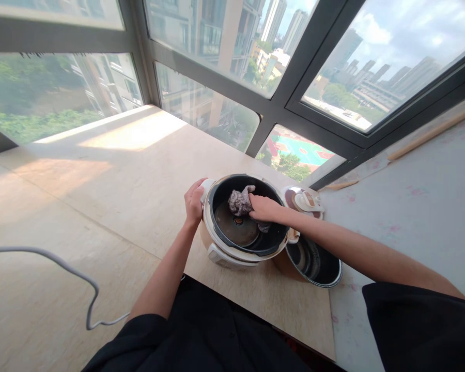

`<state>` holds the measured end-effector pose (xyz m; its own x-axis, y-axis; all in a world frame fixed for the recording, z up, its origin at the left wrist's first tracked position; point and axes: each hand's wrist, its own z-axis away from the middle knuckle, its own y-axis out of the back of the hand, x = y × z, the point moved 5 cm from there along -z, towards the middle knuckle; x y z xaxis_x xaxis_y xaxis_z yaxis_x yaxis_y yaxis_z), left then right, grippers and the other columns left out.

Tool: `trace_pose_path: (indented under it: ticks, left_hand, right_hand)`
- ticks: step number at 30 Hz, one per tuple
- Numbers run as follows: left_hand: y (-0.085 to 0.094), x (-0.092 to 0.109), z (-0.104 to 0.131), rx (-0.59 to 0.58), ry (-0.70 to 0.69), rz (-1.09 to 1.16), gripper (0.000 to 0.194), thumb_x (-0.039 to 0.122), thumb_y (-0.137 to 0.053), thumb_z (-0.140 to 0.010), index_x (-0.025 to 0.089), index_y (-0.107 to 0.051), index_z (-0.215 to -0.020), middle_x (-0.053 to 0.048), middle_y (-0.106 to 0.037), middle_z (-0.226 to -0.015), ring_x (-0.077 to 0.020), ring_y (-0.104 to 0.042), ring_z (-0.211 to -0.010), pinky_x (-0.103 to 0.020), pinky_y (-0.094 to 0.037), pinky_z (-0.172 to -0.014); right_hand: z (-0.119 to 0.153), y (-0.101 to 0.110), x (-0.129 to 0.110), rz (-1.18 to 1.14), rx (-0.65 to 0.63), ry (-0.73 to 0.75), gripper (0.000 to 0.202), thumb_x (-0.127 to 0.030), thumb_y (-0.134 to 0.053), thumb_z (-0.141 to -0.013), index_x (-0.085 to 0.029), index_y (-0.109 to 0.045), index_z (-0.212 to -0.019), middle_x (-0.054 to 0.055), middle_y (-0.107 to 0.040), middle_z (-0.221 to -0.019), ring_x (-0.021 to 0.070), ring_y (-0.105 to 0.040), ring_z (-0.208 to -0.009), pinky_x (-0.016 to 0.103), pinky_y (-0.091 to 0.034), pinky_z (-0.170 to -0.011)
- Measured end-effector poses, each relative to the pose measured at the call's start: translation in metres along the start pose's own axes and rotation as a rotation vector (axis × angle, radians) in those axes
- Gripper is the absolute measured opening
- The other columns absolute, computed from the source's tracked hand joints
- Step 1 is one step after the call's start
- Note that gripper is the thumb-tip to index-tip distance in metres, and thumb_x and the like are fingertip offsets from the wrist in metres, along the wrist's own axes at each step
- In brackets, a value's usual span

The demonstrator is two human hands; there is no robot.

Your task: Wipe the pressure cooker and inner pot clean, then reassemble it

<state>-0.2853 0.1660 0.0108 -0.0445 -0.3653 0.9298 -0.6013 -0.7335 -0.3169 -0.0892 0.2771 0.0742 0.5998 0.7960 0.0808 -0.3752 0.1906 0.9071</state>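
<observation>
The pale tabletop (112, 201) is carrying an upright cooker (210, 232), its round mouth facing up and its front panel (232, 260) facing the person. An open pot (327, 264) is sitting just right of it, with a lid (293, 198) lying behind. The left hand (194, 202) is wrapping its fingers round the cooker's left handle (206, 190). Inside the cooker, the right hand's (264, 207) fingers are clutching a crumpled grey cloth (240, 201), its bunched end pointing left, its long axis slanting down rightward.
</observation>
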Motion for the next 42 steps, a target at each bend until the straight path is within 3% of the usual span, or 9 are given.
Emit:
trace_pose_path:
  ticks: [10,16,20,23,26,30,33,37,42]
  left_hand:
    - [0.0,-0.001,-0.001,-0.012,0.004,-0.009,0.043,0.048,-0.059,-0.078,0.013,-0.076,-0.097,-0.012,-0.076,-0.101,-0.0284,-0.068,-0.099,-0.039,-0.052,-0.09]
    - [0.001,-0.003,-0.001,-0.029,0.028,-0.002,0.045,0.05,-0.059,-0.079,0.014,-0.075,-0.098,-0.011,-0.075,-0.1,-0.0275,-0.067,-0.096,-0.037,-0.052,-0.086]
    - [0.0,-0.002,0.0,-0.046,0.028,0.0,0.043,0.048,-0.058,-0.08,0.013,-0.075,-0.1,-0.011,-0.075,-0.1,-0.027,-0.067,-0.097,-0.036,-0.051,-0.089]
    - [0.0,-0.001,0.0,-0.043,0.02,-0.014,0.042,0.047,-0.057,-0.081,0.013,-0.075,-0.099,-0.011,-0.075,-0.1,-0.0268,-0.067,-0.096,-0.036,-0.052,-0.087]
    - [0.0,-0.004,-0.001,-0.036,0.022,-0.012,0.04,0.045,-0.057,-0.08,0.013,-0.075,-0.098,-0.01,-0.075,-0.097,-0.026,-0.067,-0.093,-0.035,-0.052,-0.083]
    - [0.0,-0.008,-0.002,-0.04,0.023,0.007,0.04,0.044,-0.056,-0.08,0.014,-0.075,-0.099,-0.01,-0.074,-0.096,-0.0262,-0.067,-0.093,-0.035,-0.052,-0.084]
    - [0.001,-0.008,-0.003,-0.039,0.029,0.011,0.04,0.044,-0.057,-0.08,0.014,-0.074,-0.1,-0.01,-0.074,-0.097,-0.0263,-0.067,-0.093,-0.036,-0.052,-0.084]
    - [0.001,-0.007,-0.003,-0.047,0.011,-0.003,0.041,0.046,-0.056,-0.081,0.014,-0.075,-0.099,-0.011,-0.075,-0.099,-0.0272,-0.068,-0.096,-0.037,-0.052,-0.087]
    - [0.001,-0.008,-0.004,-0.029,-0.005,-0.005,0.042,0.047,-0.056,-0.08,0.014,-0.075,-0.1,-0.011,-0.075,-0.1,-0.0276,-0.068,-0.097,-0.038,-0.052,-0.09]
  right_hand:
    - [-0.02,0.008,-0.033,-0.062,0.017,0.014,0.057,-0.033,-0.058,-0.084,-0.01,-0.05,-0.135,0.024,-0.068,-0.124,0.0395,-0.07,-0.108,0.048,-0.056,-0.09]
    - [-0.024,-0.011,-0.064,-0.906,-0.004,0.05,0.05,-0.027,-0.062,-0.078,-0.013,-0.056,-0.127,0.012,-0.071,-0.124,0.0276,-0.069,-0.11,0.034,-0.057,-0.09]
    - [-0.017,-0.017,-0.047,-1.213,0.062,-0.024,0.049,-0.022,-0.06,-0.077,-0.014,-0.055,-0.125,0.01,-0.07,-0.127,0.0239,-0.067,-0.115,0.033,-0.056,-0.096]
    - [-0.005,-0.002,-0.019,-1.089,0.149,-0.05,0.051,-0.024,-0.059,-0.078,-0.013,-0.053,-0.127,0.012,-0.068,-0.129,0.0253,-0.066,-0.118,0.035,-0.053,-0.101]
    - [0.007,0.017,0.004,-0.636,0.228,-0.06,0.058,-0.029,-0.061,-0.078,-0.012,-0.051,-0.132,0.017,-0.068,-0.127,0.033,-0.066,-0.115,0.043,-0.052,-0.101]
    - [0.008,0.017,-0.005,-0.169,0.138,-0.045,0.056,-0.033,-0.058,-0.08,-0.014,-0.052,-0.133,0.021,-0.068,-0.122,0.0399,-0.069,-0.105,0.049,-0.056,-0.088]
    - [-0.001,0.008,-0.038,-0.155,0.086,0.04,0.054,-0.036,-0.056,-0.082,-0.014,-0.052,-0.132,0.021,-0.069,-0.12,0.0386,-0.07,-0.103,0.047,-0.057,-0.086]
    - [-0.009,0.001,-0.077,-0.377,0.018,0.133,0.054,-0.033,-0.055,-0.082,-0.01,-0.052,-0.131,0.022,-0.07,-0.121,0.0352,-0.071,-0.104,0.041,-0.057,-0.086]
    - [0.001,0.0,-0.075,-0.622,-0.168,0.339,0.043,-0.023,-0.061,-0.076,-0.013,-0.062,-0.118,0.01,-0.073,-0.118,0.0266,-0.07,-0.104,0.029,-0.055,-0.084]
